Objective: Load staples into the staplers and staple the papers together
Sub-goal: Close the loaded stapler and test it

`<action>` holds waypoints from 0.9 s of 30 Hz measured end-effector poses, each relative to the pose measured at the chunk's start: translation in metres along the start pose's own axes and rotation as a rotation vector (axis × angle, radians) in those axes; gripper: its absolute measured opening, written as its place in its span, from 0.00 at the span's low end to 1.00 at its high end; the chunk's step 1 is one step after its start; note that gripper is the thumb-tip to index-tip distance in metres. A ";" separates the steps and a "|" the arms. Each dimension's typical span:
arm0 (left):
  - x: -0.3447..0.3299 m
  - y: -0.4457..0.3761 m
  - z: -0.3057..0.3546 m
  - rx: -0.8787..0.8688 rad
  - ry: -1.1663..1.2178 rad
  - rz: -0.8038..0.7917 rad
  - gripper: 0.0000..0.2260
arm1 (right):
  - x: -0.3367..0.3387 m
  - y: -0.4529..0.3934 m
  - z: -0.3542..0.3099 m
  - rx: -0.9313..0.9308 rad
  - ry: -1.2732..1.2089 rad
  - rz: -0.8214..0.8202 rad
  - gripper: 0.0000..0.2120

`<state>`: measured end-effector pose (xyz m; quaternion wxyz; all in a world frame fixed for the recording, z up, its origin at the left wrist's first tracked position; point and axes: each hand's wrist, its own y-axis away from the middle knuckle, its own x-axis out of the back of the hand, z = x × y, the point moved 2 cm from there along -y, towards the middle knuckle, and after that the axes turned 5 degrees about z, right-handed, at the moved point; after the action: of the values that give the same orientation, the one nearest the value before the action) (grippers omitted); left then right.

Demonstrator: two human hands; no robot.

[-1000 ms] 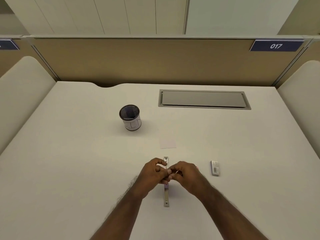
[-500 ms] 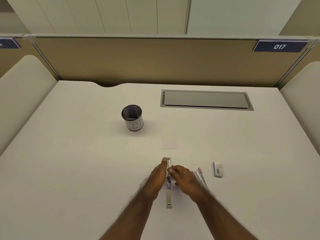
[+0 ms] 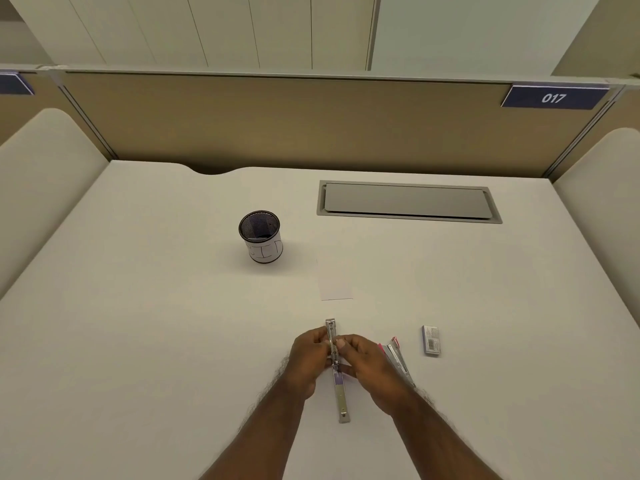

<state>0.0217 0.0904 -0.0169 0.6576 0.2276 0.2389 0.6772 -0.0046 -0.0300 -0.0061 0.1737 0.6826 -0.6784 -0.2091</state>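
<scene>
The opened stapler (image 3: 337, 372) lies flat near the front middle of the counter (image 3: 138, 341), and the left hand (image 3: 309, 362) and right hand (image 3: 367, 367) both pinch its metal rail from each side. A small paper (image 3: 336, 287) lies just behind it, with a second stapler (image 3: 398, 363) and a staple box (image 3: 431, 341) to the right; the left side and the far edge have much open room. Compared with a second ago, the hands sit lower, against the rail.

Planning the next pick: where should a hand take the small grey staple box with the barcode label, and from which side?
Judging by its pose, pinch the small grey staple box across its two long edges, coming from above. It lies flat on the white desk, label up, long axis pointing away from the person, nothing touching it. The pink-trimmed stapler lies to its left, so the right side seems freer.
</scene>
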 end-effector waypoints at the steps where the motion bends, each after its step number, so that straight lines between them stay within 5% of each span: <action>1: 0.001 -0.002 -0.002 -0.010 0.014 0.000 0.12 | 0.001 0.001 0.000 0.006 -0.023 -0.014 0.12; 16: 0.021 -0.004 -0.012 0.049 0.106 -0.217 0.07 | 0.023 0.012 -0.015 -0.041 -0.142 -0.126 0.14; 22: 0.015 0.005 -0.005 0.096 0.325 -0.302 0.15 | 0.039 0.015 -0.039 0.147 0.181 0.089 0.04; 27: 0.008 0.010 0.010 0.088 0.438 -0.418 0.18 | 0.038 0.018 -0.061 0.388 0.486 0.107 0.11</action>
<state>0.0202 0.0981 -0.0032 0.7051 0.0503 0.4459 0.5490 0.0110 -0.0709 0.0531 0.2078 0.6962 -0.6794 0.1029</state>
